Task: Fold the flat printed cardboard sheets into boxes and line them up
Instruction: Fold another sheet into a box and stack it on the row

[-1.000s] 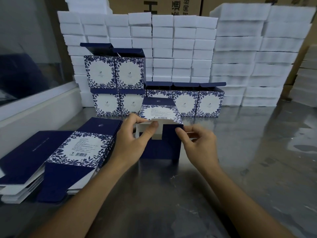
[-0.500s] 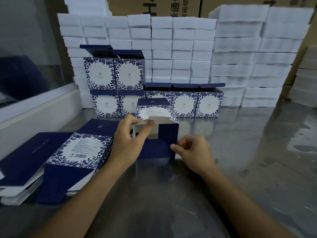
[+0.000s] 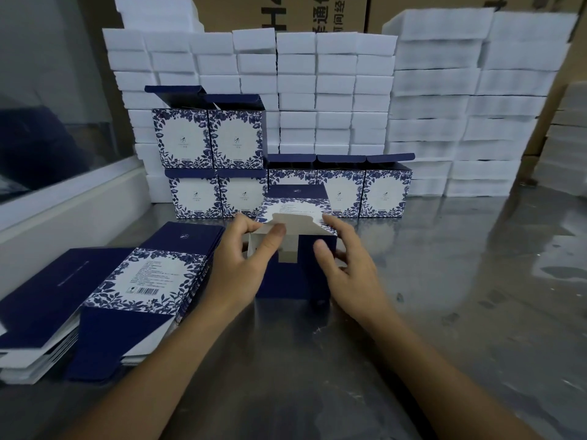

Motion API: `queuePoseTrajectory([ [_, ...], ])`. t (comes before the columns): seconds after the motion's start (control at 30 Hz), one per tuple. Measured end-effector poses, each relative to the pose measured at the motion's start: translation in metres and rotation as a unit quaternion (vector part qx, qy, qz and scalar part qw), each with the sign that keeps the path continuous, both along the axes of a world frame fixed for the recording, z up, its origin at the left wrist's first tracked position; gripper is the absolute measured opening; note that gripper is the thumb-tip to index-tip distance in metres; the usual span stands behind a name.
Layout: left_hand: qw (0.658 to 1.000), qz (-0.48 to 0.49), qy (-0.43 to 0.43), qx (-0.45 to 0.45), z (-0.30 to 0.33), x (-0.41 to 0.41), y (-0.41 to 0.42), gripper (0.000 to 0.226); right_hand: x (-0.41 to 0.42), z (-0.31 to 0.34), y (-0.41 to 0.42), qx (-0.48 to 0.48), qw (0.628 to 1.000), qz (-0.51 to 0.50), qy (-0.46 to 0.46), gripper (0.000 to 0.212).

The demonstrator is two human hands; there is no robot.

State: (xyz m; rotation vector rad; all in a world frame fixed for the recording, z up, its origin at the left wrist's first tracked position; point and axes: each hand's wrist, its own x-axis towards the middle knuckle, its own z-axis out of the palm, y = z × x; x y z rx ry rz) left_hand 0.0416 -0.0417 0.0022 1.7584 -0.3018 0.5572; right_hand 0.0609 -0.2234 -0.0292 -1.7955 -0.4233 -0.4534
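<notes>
A half-formed navy and floral box (image 3: 292, 274) stands on the steel table (image 3: 444, 296), its end flaps open toward me and grey inner card showing. My left hand (image 3: 244, 265) grips its left side, thumb pressing a flap inward. On the right, my right hand (image 3: 346, 265) curls fingers and thumb round the box's corner. Folded boxes (image 3: 386, 192) with raised lids stand in a row behind, two more stacked on the left (image 3: 209, 138). Flat printed sheets (image 3: 149, 274) lie piled at my left.
Tall stacks of white foam blocks (image 3: 333, 90) fill the back of the table, with brown cartons (image 3: 317, 11) behind them. A white ledge and glass pane (image 3: 63, 192) border the left side. Another pile of flat navy sheets (image 3: 31, 306) lies at the far left.
My right hand rose from the box's lower right edge to its upper right corner. The left thumb stays on the inner flap, and the box has shifted slightly.
</notes>
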Motion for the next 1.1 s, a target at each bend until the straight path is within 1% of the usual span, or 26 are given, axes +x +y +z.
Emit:
queuePoseTrajectory([
  [0.07, 0.999, -0.046, -0.001, -0.005, -0.003, 0.001, 0.000, 0.038, 0.000, 0.004, 0.000, 0.043, 0.999, -0.019, -0.002, 0.043],
  [0.1, 0.996, -0.084, 0.008, -0.022, -0.004, 0.001, 0.001, 0.039, 0.000, 0.005, -0.001, 0.046, 0.998, -0.036, -0.010, 0.043],
  [0.13, 0.992, -0.117, 0.028, -0.044, -0.007, 0.003, 0.003, 0.046, 0.000, 0.007, -0.003, 0.045, 0.998, -0.050, -0.015, 0.042],
  [0.2, 0.986, -0.135, 0.074, -0.061, -0.012, 0.007, 0.008, 0.065, -0.001, 0.010, -0.005, 0.048, 0.997, -0.062, -0.017, 0.038],
  [0.23, 0.988, -0.123, 0.084, -0.050, -0.014, 0.010, 0.009, 0.067, -0.002, 0.011, -0.005, 0.049, 0.997, -0.064, -0.018, 0.036],
  [0.27, 0.991, -0.099, 0.082, -0.022, -0.015, 0.012, 0.009, 0.063, -0.002, 0.011, -0.004, 0.049, 0.997, -0.065, -0.017, 0.035],
  [0.33, 0.996, -0.063, 0.052, 0.036, -0.020, 0.013, 0.007, 0.045, -0.003, 0.012, -0.003, 0.062, 0.997, -0.055, -0.010, 0.032],
  [0.37, 0.997, -0.060, 0.025, 0.045, -0.022, 0.013, 0.003, 0.036, -0.003, 0.012, -0.003, 0.071, 0.996, -0.047, -0.007, 0.029],
  [0.4, 0.997, -0.056, -0.003, 0.048, -0.024, 0.012, 0.000, 0.032, -0.003, 0.012, -0.003, 0.081, 0.996, -0.039, -0.005, 0.026],
  [0.43, 0.998, -0.038, -0.028, 0.050, -0.026, 0.012, -0.003, 0.031, -0.004, 0.012, -0.003, 0.091, 0.995, -0.029, -0.002, 0.025],
  [0.5, 0.995, 0.038, -0.056, 0.074, -0.028, 0.011, -0.004, 0.029, -0.005, 0.012, -0.003, 0.112, 0.994, -0.003, 0.011, 0.026],
  [0.57, 0.983, 0.105, -0.067, 0.132, -0.029, 0.012, 0.001, 0.027, -0.005, 0.012, -0.002, 0.127, 0.992, 0.016, 0.022, 0.028],
  [0.63, 0.972, 0.115, -0.095, 0.180, -0.032, 0.015, 0.005, 0.033, -0.003, 0.012, -0.002, 0.124, 0.992, 0.020, 0.015, 0.025],
  [0.73, 0.967, 0.122, -0.127, 0.185, -0.031, 0.017, 0.005, 0.038, -0.002, 0.012, -0.003, 0.115, 0.993, 0.022, 0.006, 0.017],
  [0.8, 0.965, 0.123, -0.135, 0.188, -0.031, 0.019, 0.008, 0.040, -0.002, 0.012, -0.003, 0.117, 0.993, 0.022, 0.007, 0.019],
  [0.83, 0.966, 0.114, -0.132, 0.190, -0.031, 0.021, 0.010, 0.043, -0.002, 0.012, -0.003, 0.119, 0.993, 0.021, 0.007, 0.022],
  [0.87, 0.969, 0.097, -0.112, 0.196, -0.032, 0.022, 0.012, 0.049, -0.003, 0.012, -0.003, 0.121, 0.992, 0.019, 0.005, 0.025],
  [0.9, 0.969, 0.082, -0.076, 0.222, -0.032, 0.022, 0.014, 0.057, -0.004, 0.012, -0.003, 0.123, 0.992, 0.016, 0.003, 0.027],
  [0.97, 0.945, 0.067, -0.004, 0.321, -0.032, 0.021, 0.019, 0.076, -0.004, 0.012, -0.003, 0.123, 0.992, 0.009, -0.001, 0.029],
  [1.0, 0.932, 0.059, 0.014, 0.358, -0.032, 0.021, 0.020, 0.081, -0.004, 0.011, -0.003, 0.122, 0.993, 0.007, -0.002, 0.029],
  [1.03, 0.926, 0.048, 0.021, 0.374, -0.031, 0.020, 0.021, 0.082, -0.003, 0.011, -0.003, 0.120, 0.993, 0.005, -0.003, 0.029],
  [1.1, 0.925, 0.034, 0.016, 0.378, -0.029, 0.021, 0.022, 0.073, -0.003, 0.011, -0.003, 0.119, 0.993, 0.003, -0.006, 0.026],
])
